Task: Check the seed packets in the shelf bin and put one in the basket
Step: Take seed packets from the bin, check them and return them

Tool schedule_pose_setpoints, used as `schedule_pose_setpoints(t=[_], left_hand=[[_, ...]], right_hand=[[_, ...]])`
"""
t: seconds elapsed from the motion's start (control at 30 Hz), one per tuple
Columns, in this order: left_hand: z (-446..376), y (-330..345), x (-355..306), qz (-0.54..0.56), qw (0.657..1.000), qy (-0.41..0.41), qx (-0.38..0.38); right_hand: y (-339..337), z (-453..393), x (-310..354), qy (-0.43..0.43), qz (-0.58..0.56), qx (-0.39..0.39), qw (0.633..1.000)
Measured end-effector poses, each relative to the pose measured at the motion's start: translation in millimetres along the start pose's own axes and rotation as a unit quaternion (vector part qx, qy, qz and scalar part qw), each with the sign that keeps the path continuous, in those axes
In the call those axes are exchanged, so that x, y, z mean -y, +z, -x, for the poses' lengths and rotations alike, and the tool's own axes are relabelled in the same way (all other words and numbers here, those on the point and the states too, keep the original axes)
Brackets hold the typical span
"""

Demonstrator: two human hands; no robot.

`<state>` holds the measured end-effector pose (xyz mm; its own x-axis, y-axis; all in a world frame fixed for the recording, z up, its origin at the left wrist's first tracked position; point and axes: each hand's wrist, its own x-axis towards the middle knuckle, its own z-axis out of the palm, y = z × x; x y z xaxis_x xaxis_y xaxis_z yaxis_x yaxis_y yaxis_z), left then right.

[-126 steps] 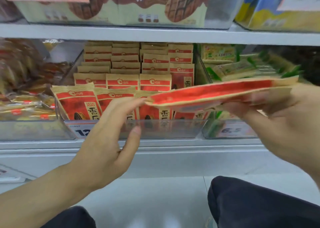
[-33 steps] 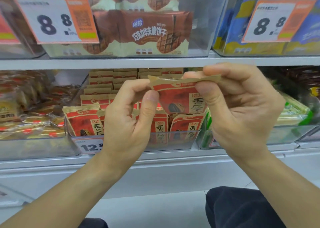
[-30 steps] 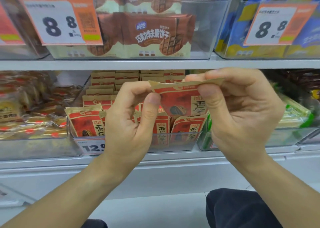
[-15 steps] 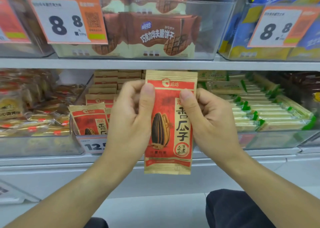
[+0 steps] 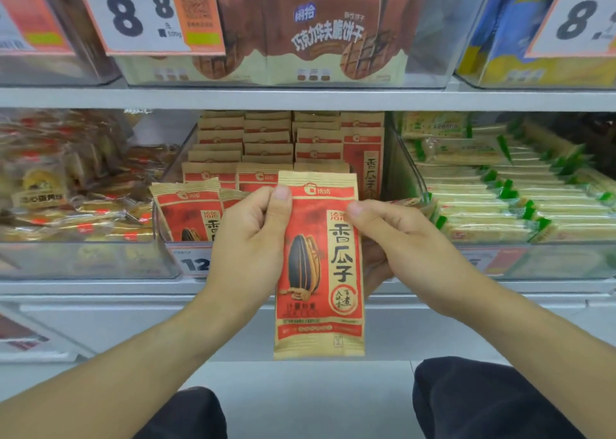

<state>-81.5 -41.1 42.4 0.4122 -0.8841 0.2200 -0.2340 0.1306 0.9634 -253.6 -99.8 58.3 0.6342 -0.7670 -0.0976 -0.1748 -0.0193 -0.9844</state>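
A red and tan sunflower seed packet hangs upright in front of the shelf, its printed front facing me. My left hand pinches its upper left edge, thumb on the front. My right hand pinches the upper right edge, fingers behind the packet. Behind my hands, the clear shelf bin holds several rows of the same seed packets. No basket is in view.
A clear bin of wrapped pastries stands to the left, a bin of green-edged snack bars to the right. The upper shelf carries bins of chocolate wafer packs with price tags. My dark-trousered knees are below.
The packet was held flat and folded near the bin's top a second ago; it now hangs upright, front towards me. It sits slightly lower in view than half a second ago.
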Motion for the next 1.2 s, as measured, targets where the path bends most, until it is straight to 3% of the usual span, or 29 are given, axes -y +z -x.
schedule_pose_setpoints(t=[0.13, 0.2, 0.3, 0.43, 0.5, 0.6, 0.93, 1.07, 1.2], left_hand=[[-8, -5, 0, 0.005, 0.998, -0.012, -0.062], [-11, -6, -1, 0.019, 0.997, -0.020, -0.073], [-11, -8, -5, 0.036, 0.998, -0.046, -0.033], [-1, -13, -14, 0.081, 0.984, -0.087, 0.135], [5, -15, -15, 0.086, 0.974, -0.072, 0.195], [5, -17, -12, 0.094, 0.973, -0.055, 0.202], [6, -12, -12, 0.048, 0.979, -0.068, 0.187], [6, -12, -15, 0.047, 0.984, -0.065, 0.160], [10, -10, -20, 0.049, 0.980, -0.054, 0.186]], right_hand=[[-9, 1, 5, 0.008, 0.035, 0.132, 0.991], [-10, 2, 6, -0.005, 0.024, 0.150, 0.988], [-12, 1, 6, -0.019, -0.001, 0.130, 0.991], [-24, -4, 5, -0.036, -0.033, 0.060, 0.997], [-31, -4, 7, -0.037, -0.014, 0.077, 0.996], [-37, -2, 8, -0.048, 0.051, 0.121, 0.990], [-41, 2, 6, -0.042, 0.161, 0.146, 0.975], [-39, 4, 9, -0.037, 0.148, 0.094, 0.984], [-42, 2, 10, -0.077, 0.118, -0.003, 0.990]])
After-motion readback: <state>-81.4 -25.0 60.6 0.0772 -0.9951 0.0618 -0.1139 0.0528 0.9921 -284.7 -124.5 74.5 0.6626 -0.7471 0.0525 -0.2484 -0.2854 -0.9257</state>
